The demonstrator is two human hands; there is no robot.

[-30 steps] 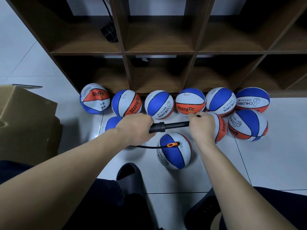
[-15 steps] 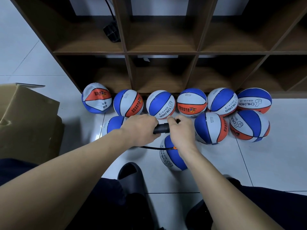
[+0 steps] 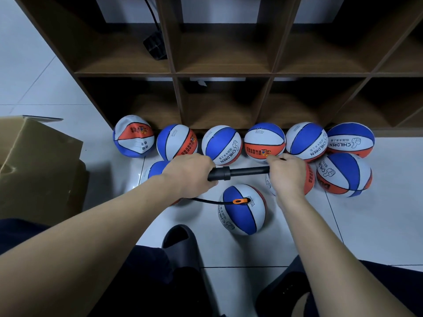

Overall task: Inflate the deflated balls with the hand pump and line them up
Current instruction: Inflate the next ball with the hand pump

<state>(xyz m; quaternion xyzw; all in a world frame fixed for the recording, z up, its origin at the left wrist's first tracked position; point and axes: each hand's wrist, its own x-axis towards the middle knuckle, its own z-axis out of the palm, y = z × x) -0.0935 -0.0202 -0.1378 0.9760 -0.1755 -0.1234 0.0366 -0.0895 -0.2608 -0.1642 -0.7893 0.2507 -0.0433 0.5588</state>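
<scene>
Right now your left hand [image 3: 191, 172] is wrapped tight around the black body of the hand pump [image 3: 238, 173], and your right hand [image 3: 288, 173] is curled around its handle at the far end. Your two hands are well apart, so the thin rod between them is pulled out long. The pump lies sideways, held up above the floor [image 3: 366, 225].

From under your left hand a thin black hose [image 3: 206, 201] runs to an orange tip [image 3: 239, 200]. That tip sits on top of the ball [image 3: 242, 210] right in front of you, between your knees and the pump. It looks plugged into the ball's little hole, but the hole itself is too small to see.

So the step in hand looks like pumping air into this one ball. It already looks quite round. The next move should be to push your right hand toward your left, straight along the rod, and keep your left hand steady so the hose does not tug the tip out.

Behind the pump, six balls [image 3: 264, 141] sit in a row against the bottom of the wooden shelf [image 3: 176, 97]. The one at the left end [image 3: 134, 136] looks lumpy and soft, so it may need air too. Three more balls lie in front of the row, two partly hidden by your hands and one [image 3: 343, 175] on the right. A cardboard box [image 3: 39, 165] stands on your left, and a dark slipper [image 3: 180, 243] is near your knee.
</scene>
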